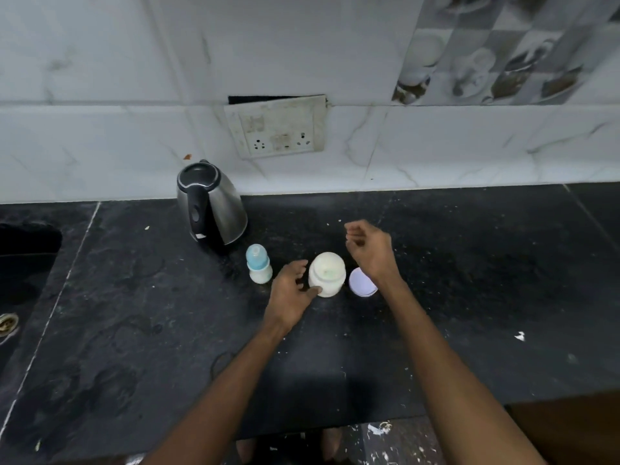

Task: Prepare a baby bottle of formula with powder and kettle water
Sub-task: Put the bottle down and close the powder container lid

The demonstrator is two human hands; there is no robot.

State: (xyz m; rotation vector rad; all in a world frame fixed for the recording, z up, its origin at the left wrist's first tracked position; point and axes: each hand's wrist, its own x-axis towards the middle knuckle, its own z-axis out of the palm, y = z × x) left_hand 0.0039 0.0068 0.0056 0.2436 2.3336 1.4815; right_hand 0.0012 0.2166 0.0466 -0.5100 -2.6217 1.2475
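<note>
A white powder jar [327, 275] stands open on the black counter [134, 313], with powder showing inside. Its white lid [361, 282] lies just right of it. A small baby bottle [258, 264] with a blue cap and milky contents stands left of the jar. A steel kettle [211, 204] with a black handle and lid sits behind them by the wall. My left hand [292, 293] is at the jar's left side, thumb touching its base, fingers spread. My right hand [369, 250] hovers above and right of the jar, fingers loosely curled, holding nothing that I can see.
A sink [20, 263] is sunk into the counter at the far left. A socket plate [278, 127] hangs loose on the tiled wall behind. White specks lie scattered on the counter. The counter's front edge runs near the bottom.
</note>
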